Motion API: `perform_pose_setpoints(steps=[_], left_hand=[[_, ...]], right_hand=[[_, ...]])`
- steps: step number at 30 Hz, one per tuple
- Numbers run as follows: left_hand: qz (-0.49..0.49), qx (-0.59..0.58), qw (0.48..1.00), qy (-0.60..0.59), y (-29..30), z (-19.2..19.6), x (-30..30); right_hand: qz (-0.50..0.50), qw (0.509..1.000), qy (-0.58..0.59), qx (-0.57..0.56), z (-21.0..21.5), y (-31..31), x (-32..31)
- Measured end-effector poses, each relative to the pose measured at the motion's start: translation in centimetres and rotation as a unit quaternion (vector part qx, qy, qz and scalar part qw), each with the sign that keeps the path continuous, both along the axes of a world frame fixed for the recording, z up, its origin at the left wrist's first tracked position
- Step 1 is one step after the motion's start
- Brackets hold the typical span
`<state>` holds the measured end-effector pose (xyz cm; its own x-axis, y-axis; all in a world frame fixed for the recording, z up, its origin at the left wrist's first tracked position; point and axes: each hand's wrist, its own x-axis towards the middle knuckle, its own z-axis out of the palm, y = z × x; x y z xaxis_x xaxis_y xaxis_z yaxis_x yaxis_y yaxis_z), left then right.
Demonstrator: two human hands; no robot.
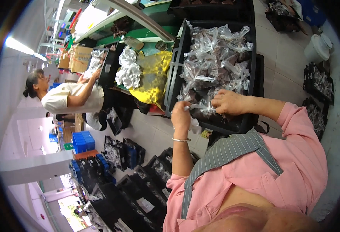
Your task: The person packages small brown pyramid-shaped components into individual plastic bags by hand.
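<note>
Both hands pinched one small clear bag (203, 105): the left hand (181, 114) and right hand (228, 102) each closed on an end. It lay in the black tray (247, 120). Beyond the hands, many tied bags (216, 54) were piled up.

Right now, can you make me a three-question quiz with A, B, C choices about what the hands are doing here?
1. Where are both hands?
A. over the black tray of bags
B. on the floor
C. on the white bucket

2. What colour is the cloth beside the tray?
A. blue
B. yellow
C. purple

3. What is the small clear bag doing?
A. lying alone on the tiles
B. hanging from a hook
C. pinched between the hands

Answers: 1 A, the left hand and right hand sit at the black tray. 2 B, the cloth is yellow. 3 C, both hands grip the clear bag.
</note>
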<state>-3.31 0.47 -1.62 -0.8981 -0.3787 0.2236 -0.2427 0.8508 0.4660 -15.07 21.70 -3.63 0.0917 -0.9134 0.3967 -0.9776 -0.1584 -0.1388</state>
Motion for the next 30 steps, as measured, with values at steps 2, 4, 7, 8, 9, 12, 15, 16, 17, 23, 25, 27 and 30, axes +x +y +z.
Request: perform_pose_setpoints(steps=[2, 4, 7, 8, 9, 12, 15, 16, 17, 23, 25, 27, 30], left_hand=[[0.023, 0.163, 0.981, 0.106, -1.5, 0.2, 0.4], [0.048, 0.389, 0.901, 0.187, -1.3, 2.4, 1.2], [0.022, 0.561, 0.769, 0.306, -0.2, 4.3, 2.0], [0.017, 0.569, 0.757, 0.322, 0.7, 4.6, 2.1], [0.005, 0.577, 0.745, 0.335, 1.6, 4.7, 1.9], [0.01, 0.548, 0.757, 0.356, 3.4, 4.8, 1.9], [0.001, 0.501, 0.788, 0.357, 4.3, 5.3, 2.3], [-0.003, 0.505, 0.789, 0.351, 4.5, 5.2, 2.4], [-0.008, 0.51, 0.789, 0.344, 4.8, 5.3, 2.4], [0.02, 0.703, 0.669, 0.241, 5.7, 4.9, 2.4], [-0.018, 0.741, 0.635, 0.215, 5.6, 4.2, 2.2], [-0.088, 0.813, 0.518, 0.251, 6.1, 3.5, 2.3], [-0.11, 0.779, 0.565, 0.249, 7.0, 3.3, 3.0]], right_hand=[[-0.028, 0.998, -0.047, -0.024, 0.1, -0.4, -0.6], [-0.071, 0.976, -0.202, -0.047, 0.8, -0.7, -0.4], [-0.052, 0.882, -0.464, -0.061, 2.9, -1.0, 0.5], [-0.032, 0.793, -0.608, -0.015, 3.3, -1.2, 1.2], [-0.024, 0.794, -0.607, -0.011, 3.5, -1.6, 1.9], [0.08, 0.604, -0.792, 0.029, 3.5, -3.0, 3.7], [0.035, 0.835, -0.547, -0.048, 3.3, -3.5, 4.0], [0.009, 0.781, -0.617, -0.095, 2.9, -3.9, 4.5], [0.009, 0.782, -0.615, -0.097, 2.9, -3.6, 4.2], [-0.059, 0.585, -0.799, -0.124, 4.9, -3.0, 2.9], [-0.055, 0.568, -0.807, -0.149, 4.6, -3.6, 2.2], [-0.054, 0.548, -0.818, -0.168, 3.8, -3.9, 1.1], [-0.031, 0.552, -0.821, -0.144, 3.0, -3.6, 0.0]])
